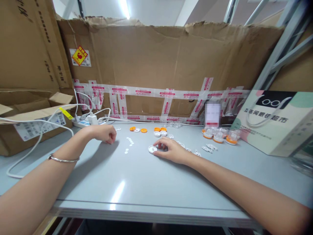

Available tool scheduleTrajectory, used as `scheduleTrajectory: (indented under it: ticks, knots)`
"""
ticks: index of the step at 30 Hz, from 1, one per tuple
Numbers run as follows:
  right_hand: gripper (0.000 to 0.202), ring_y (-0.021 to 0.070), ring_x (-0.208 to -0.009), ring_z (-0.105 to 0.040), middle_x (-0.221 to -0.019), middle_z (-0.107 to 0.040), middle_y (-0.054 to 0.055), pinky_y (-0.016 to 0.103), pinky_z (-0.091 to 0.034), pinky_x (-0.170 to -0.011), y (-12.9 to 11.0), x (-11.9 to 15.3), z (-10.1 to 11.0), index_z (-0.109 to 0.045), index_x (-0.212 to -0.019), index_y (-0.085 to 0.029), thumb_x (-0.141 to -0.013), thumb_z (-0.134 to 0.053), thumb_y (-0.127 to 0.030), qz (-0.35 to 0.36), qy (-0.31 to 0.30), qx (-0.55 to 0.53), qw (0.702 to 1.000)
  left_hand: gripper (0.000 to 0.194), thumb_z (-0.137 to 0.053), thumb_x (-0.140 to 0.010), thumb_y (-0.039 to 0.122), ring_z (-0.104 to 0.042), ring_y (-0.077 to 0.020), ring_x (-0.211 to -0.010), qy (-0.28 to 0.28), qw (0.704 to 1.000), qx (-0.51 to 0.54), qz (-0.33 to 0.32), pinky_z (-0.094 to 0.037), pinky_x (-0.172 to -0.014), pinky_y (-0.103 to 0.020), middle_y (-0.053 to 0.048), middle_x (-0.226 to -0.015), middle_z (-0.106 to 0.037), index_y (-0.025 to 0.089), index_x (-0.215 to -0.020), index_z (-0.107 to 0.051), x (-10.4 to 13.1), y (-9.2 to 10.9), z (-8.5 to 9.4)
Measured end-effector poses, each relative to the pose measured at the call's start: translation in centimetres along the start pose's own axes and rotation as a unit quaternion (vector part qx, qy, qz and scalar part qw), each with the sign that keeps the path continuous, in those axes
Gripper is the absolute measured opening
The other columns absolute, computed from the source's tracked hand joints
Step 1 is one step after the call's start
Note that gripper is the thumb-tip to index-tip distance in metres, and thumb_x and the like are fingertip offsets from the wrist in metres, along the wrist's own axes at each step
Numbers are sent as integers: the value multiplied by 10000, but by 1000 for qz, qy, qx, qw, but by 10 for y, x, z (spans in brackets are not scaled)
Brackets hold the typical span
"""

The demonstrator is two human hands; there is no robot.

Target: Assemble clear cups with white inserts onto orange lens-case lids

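My right hand [171,150] pinches a round white plastic cap [152,149] at its right edge, thumb and forefinger on the rim. A small piece seems to sit inside that cap. To the left, my left hand [105,133] hovers over the table with its fingers curled downward; what they hold, if anything, is hidden. Small white discs [130,141] lie scattered between the two hands. White, toothed-looking flat parts [209,148] rest to the right, some partly behind my right hand. Farther back are orange rings [143,130] and more white caps [157,133].
Clear-topped pieces with orange bases [218,137] cluster at the right, beside a paper bag [266,127]. A white power strip [81,122] with cables stands at the left, near an open carton [36,120]. A large cardboard sheet [156,58] walls the back.
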State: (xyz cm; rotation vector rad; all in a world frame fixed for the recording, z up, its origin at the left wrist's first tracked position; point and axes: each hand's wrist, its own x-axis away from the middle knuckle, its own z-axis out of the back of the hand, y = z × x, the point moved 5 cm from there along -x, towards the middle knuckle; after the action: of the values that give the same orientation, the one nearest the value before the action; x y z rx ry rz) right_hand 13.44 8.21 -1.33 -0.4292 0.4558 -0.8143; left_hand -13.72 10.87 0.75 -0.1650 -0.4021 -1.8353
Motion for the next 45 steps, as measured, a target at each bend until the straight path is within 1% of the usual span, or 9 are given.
scheduleTrajectory:
  ticks: [19, 24, 28, 30, 32, 35, 38, 41, 45]
  knots:
    - [279, 148, -736, -509, -849, -563, 39, 279, -417, -676, -1, 1, 1, -643, -937, -204, -731, -612, -390, 6, 11, -2, 1000, 181, -512, -540, 186, -596, -174, -643, 56, 998, -35, 19, -387, -537, -220, -18, -681, -672, 181, -640, -662, 4, 6, 6]
    - [285, 143, -739, -501, -846, -546, 38, 280, -421, -695, -2, 2, -2, -628, -948, -185, -731, -615, -369, 17, 36, -2, 999, 161, -489, -538, 162, -563, -160, -583, 105, 993, -49, 4, -358, -495, -216, -17, -635, -643, 173, -617, -628, 10, 13, 12]
    - [292, 142, -737, -501, -842, -540, 40, 281, -424, -699, -6, 3, -5, -619, -964, -176, -730, -619, -352, 38, 56, 3, 998, 142, -470, -581, 160, -547, -154, -612, 155, 986, -60, -19, -361, -522, -221, -17, -668, -629, 172, -650, -594, 19, 30, 18]
    - [273, 147, -750, -506, -836, -538, 44, 283, -425, -706, -9, 5, -5, -622, -953, -170, -735, -616, -335, 53, 60, 9, 997, 126, -474, -617, 171, -548, -148, -637, 178, 981, -55, -52, -373, -556, -220, -11, -695, -629, 175, -677, -585, 22, 44, 19]
    - [253, 150, -765, -511, -834, -534, 48, 287, -426, -720, -12, 8, -5, -626, -942, -165, -744, -608, -322, 72, 65, 15, 995, 114, -484, -653, 184, -553, -142, -655, 210, 971, -37, -113, -385, -583, -218, -9, -717, -632, 176, -704, -586, 26, 62, 18]
    - [257, 149, -761, -512, -830, -528, 47, 290, -426, -728, -17, 12, -4, -622, -954, -165, -751, -603, -322, 96, 72, 22, 993, 99, -497, -697, 185, -552, -132, -671, 266, 942, 0, -205, -397, -611, -215, -13, -737, -633, 166, -731, -589, 31, 91, 12]
    - [274, 145, -746, -505, -809, -534, 38, 283, -420, -714, -20, 16, -4, -612, -978, -166, -750, -605, -316, 112, 80, 30, 990, 89, -500, -746, 194, -546, -113, -672, 292, 915, 46, -276, -401, -625, -204, -6, -737, -627, 163, -733, -582, 34, 117, 1]
    - [256, 143, -738, -493, -793, -537, 31, 276, -414, -703, -19, 18, -4, -615, -964, -172, -750, -604, -311, 113, 86, 33, 989, 97, -504, -775, 203, -545, -106, -678, 304, 900, 68, -304, -402, -632, -199, -2, -729, -618, 161, -746, -586, 32, 135, -10]
    - [246, 132, -723, -488, -809, -528, 30, 264, -417, -692, -17, 20, -5, -621, -943, -177, -746, -609, -323, 108, 79, 16, 991, 113, -523, -787, 221, -557, -117, -700, 302, 904, 50, -298, -407, -667, -213, -15, -748, -629, 155, -764, -611, 25, 143, -22]
